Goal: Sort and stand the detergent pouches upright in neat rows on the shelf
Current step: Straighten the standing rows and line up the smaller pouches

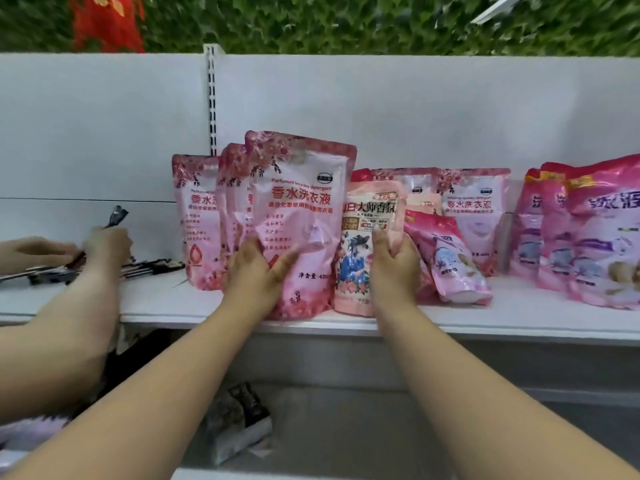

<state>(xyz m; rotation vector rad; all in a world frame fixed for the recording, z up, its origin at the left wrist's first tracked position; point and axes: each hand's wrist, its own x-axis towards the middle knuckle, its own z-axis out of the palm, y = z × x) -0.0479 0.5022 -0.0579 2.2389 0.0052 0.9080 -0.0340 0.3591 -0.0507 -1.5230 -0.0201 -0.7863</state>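
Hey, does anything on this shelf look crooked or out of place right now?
Yes. A small pink pouch right of the right hand leans over instead of standing. The peach pouch that hand grips sits among differently printed rose pouches, so the sorts are mixed. The left hand holds the front rose pouch.

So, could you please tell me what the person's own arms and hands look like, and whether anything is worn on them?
Both forearms are bare right down the frame, with no sleeves in view. The left hand and right hand show no gloves, rings, watch or bracelet.
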